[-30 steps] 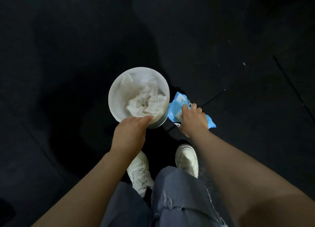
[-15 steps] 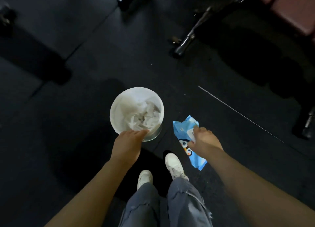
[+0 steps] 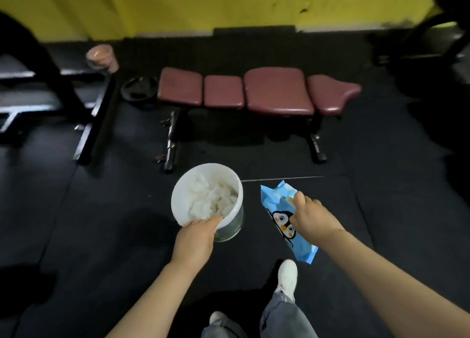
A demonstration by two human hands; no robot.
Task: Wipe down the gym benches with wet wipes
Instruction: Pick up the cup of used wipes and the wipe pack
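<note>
Left hand grips bin rim (used wipes inside); right hand pinches wipes pack. Both held above floor, bench well ahead by wall.

Two hands are seen: one left hand and one right hand. One white bucket is counted, with a heap of crumpled used wipes inside; their number cannot be told. One blue pack of wet wipes is counted. One maroon bench is seen, and four pads are counted on it. One black weight plate is found beside it. One pink bin is counted, and two white shoes are seen below.
</note>
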